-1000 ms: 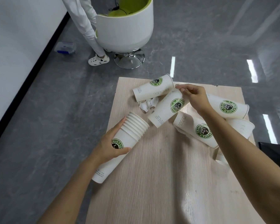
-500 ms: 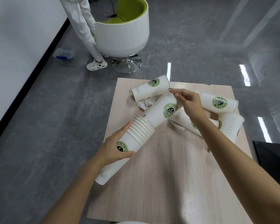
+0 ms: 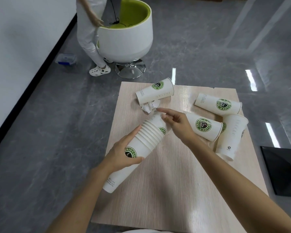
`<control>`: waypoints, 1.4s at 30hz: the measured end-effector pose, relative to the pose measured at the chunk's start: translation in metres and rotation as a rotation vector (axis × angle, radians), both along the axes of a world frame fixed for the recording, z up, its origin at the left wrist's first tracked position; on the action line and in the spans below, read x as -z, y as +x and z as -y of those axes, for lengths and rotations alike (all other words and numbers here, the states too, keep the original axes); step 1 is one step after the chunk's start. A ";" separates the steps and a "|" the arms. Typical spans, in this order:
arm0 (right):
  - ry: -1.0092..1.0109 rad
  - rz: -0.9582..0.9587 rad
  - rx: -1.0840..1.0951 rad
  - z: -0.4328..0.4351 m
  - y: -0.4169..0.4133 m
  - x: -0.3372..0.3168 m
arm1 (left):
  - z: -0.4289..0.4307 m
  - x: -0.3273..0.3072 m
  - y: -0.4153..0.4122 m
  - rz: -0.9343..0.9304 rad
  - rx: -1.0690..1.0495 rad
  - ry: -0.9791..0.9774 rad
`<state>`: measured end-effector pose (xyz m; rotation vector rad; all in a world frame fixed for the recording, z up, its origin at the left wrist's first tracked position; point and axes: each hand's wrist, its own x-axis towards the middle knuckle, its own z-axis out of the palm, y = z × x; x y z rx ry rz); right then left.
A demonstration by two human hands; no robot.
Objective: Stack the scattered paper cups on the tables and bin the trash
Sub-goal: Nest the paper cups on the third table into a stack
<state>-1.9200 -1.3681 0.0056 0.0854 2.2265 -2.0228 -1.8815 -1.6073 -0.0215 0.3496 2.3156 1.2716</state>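
Observation:
My left hand [image 3: 123, 153] grips a tilted stack of white paper cups [image 3: 141, 145] with green logos over the left side of the wooden table [image 3: 175, 190]. My right hand [image 3: 176, 125] holds the base end of a cup [image 3: 155, 120] pushed deep into the stack's mouth. Several loose cups lie on their sides: one at the far edge [image 3: 155, 95], one at the back right [image 3: 218, 105], one just right of my right hand [image 3: 203, 127], another beyond it [image 3: 230, 135]. A crumpled paper scrap [image 3: 149, 106] lies beside the far cup.
A white and green swivel chair [image 3: 126, 39] stands on the grey floor beyond the table, with a person in white [image 3: 89, 39] next to it. A small plastic box [image 3: 65, 58] lies by the wall. A black object [image 3: 286, 172] sits right of the table.
My right hand has slid the cup it held down into the stack in my left hand, until only its base end sticks out. The view has shifted a little.

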 end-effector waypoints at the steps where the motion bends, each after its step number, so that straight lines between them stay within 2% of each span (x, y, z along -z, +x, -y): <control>1: 0.014 0.001 -0.014 0.001 0.002 0.000 | -0.001 -0.001 0.001 0.001 0.002 -0.003; 13: 0.013 0.009 -0.104 0.004 0.014 0.002 | -0.009 -0.006 0.004 -0.021 0.001 -0.031; 17: -0.071 0.055 -0.080 0.011 0.022 0.002 | -0.011 -0.005 0.003 -0.026 -0.002 -0.048; 24: -0.095 0.036 -0.036 0.010 0.021 0.007 | -0.017 -0.004 0.002 -0.015 0.002 -0.059; 33: -0.053 0.040 -0.012 0.013 0.008 0.011 | -0.029 -0.003 -0.015 -0.106 0.014 -0.148; 42: 0.011 -0.004 -0.005 -0.003 -0.022 0.009 | -0.032 0.005 -0.031 -0.098 0.015 -0.171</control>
